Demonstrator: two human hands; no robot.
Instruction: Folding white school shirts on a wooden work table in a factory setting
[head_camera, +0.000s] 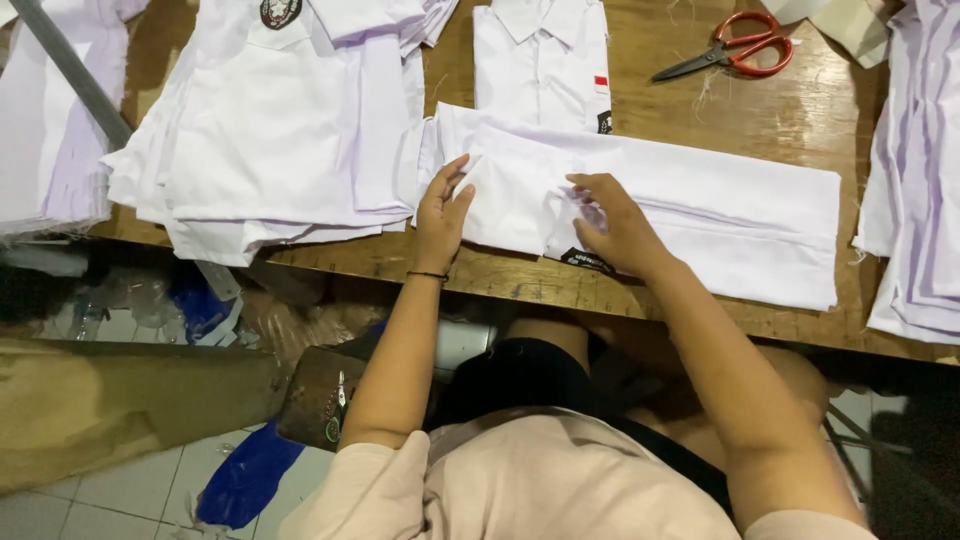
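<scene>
A white shirt (700, 215) lies folded lengthwise across the wooden table (800, 115), close to its near edge. My left hand (440, 215) rests on the shirt's left end, thumb and fingers pinching the cloth there. A thin black band circles that wrist. My right hand (612, 225) presses down on the shirt near its middle, fingers curled into the fabric just above a small black label (585, 260).
A thick stack of white shirts (280, 130) fills the table's left side. A folded shirt with a small red patch (540, 60) lies behind. Red-handled scissors (735, 52) sit at the back right. More white garments (920, 170) pile along the right edge.
</scene>
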